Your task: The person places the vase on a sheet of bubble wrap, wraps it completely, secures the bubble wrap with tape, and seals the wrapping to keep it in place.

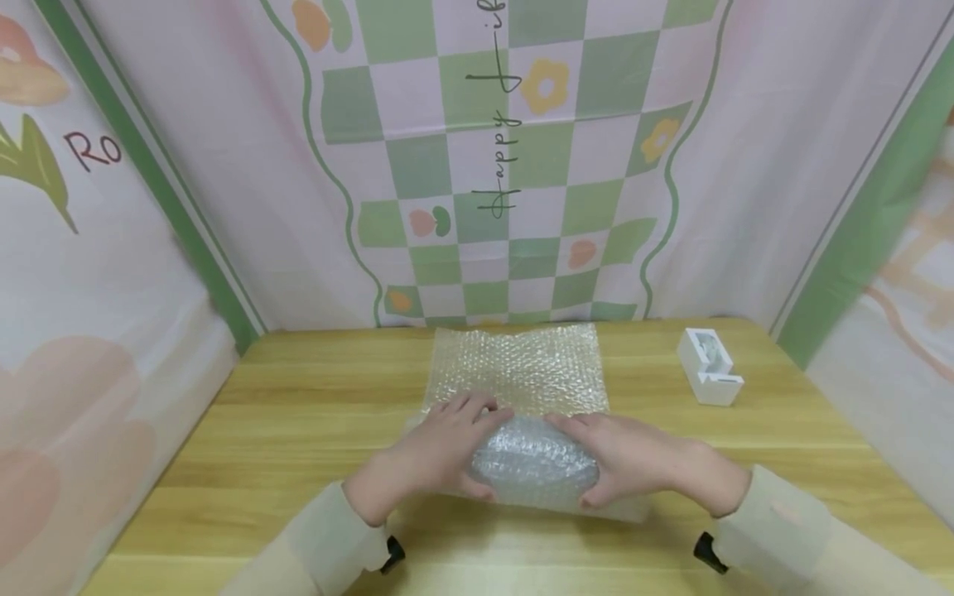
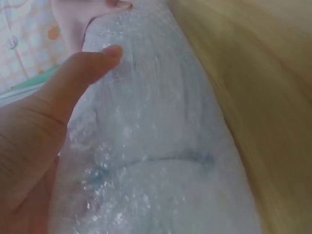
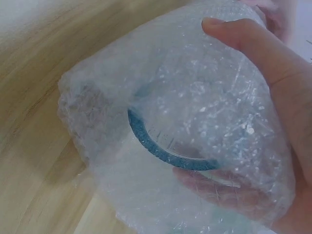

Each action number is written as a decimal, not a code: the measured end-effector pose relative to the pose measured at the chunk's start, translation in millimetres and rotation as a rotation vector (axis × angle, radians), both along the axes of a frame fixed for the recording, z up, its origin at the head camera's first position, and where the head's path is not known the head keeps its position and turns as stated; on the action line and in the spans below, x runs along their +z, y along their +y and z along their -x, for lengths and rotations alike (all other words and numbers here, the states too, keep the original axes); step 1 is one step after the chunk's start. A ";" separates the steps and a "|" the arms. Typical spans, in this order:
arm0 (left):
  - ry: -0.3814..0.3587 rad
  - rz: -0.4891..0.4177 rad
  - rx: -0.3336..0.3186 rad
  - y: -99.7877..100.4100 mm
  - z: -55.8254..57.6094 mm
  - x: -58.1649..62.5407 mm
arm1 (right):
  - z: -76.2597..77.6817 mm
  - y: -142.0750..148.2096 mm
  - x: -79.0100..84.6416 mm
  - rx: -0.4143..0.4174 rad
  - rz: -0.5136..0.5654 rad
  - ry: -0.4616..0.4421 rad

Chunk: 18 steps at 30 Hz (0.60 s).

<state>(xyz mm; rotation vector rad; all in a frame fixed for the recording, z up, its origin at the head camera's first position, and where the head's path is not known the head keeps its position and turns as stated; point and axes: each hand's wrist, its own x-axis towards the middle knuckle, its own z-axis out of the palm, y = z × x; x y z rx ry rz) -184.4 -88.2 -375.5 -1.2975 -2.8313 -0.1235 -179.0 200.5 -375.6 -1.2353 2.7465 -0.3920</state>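
Note:
Both hands hold a roll of bubble wrap (image 1: 532, 454) near the front middle of the table. Through its end in the right wrist view shows a clear round vessel with a blue rim (image 3: 161, 155); the rest is blurred by the layers. My left hand (image 1: 447, 443) grips the roll's left side, its thumb on the near face and fingers over the top. On the right side my right hand (image 1: 633, 455) grips likewise, with fingers seen through the film in the right wrist view. Behind the roll, a flat stretch of bubble wrap (image 1: 522, 368) lies towards the table's back edge.
A white tape dispenser (image 1: 711, 389) stands at the back right of the wooden table (image 1: 320, 372). A printed checkered curtain (image 1: 477, 165) hangs close behind the table, and more curtains flank both sides.

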 end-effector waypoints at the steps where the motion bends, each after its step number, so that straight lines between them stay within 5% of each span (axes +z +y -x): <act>1: -0.007 0.003 0.002 0.5 -0.8 0.3 | 0.2 0.0 0.3 -0.002 -0.001 -0.007; 18: 0.056 0.029 -0.007 9.1 4.8 -14.2 | 13.7 4.3 1.1 -0.003 0.062 -0.183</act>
